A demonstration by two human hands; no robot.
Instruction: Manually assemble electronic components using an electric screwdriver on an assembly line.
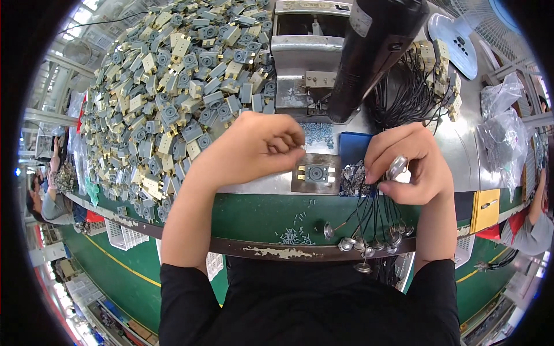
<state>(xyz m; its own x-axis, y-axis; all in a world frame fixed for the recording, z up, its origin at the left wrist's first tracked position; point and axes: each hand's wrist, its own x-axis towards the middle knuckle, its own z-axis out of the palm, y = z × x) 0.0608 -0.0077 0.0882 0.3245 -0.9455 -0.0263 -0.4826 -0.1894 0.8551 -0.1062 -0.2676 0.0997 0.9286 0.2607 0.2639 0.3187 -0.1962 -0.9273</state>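
My left hand (266,144) is closed, fingers curled and thumb against the index finger, just left of a small metal fixture plate (299,185). Whatever is in its fingertips, if anything, is too small to make out. A grey switch block (317,173) with brass terminals lies on that plate. My right hand (414,164) is closed around a round silver metal cap (397,167), its thumb and fingertips beside a pile of small metal clips (353,179). Below this hand, several similar silver caps (378,245) on black wires hang over the bench's front edge.
A large heap of grey and cream switch blocks (173,86) covers the left. Blue screws (318,134) lie behind the fixture, loose silver screws (294,236) on the green mat. A black cylindrical tool (369,52) stands ahead, with bundled black cables (404,92) to its right.
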